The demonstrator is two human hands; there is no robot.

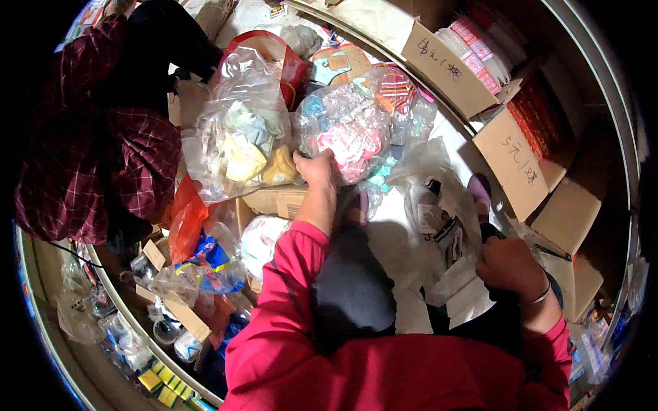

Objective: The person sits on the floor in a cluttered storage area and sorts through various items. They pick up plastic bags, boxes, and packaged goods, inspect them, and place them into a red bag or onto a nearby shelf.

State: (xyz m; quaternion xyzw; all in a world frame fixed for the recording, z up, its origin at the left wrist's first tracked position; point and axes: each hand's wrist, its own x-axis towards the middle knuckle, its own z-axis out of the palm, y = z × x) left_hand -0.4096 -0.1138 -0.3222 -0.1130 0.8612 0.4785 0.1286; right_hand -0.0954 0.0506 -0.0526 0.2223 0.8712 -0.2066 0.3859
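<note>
My left hand [317, 171] reaches forward, its fingers closed at the near edge of a clear plastic bag [353, 140] of pink, white and blue folded cloth items. Left of it lies another clear bag [250, 137] with pale green, yellow and tan cloth pieces. My right hand [510, 266] is curled closed by my right knee; its fingertips are hidden, and I cannot make out anything in it. Beside that hand, between my legs, a crumpled clear bag [428, 209] holds grey, white and black items.
At left crouches a person in a dark red checked shirt [137, 164]. A red bag [291, 65] and orange striped cloth [396, 92] lie ahead. Open cardboard boxes [507, 161] line the right-hand shelf. An orange plastic bag [187, 219] and yellow sponges [164, 380] are at lower left.
</note>
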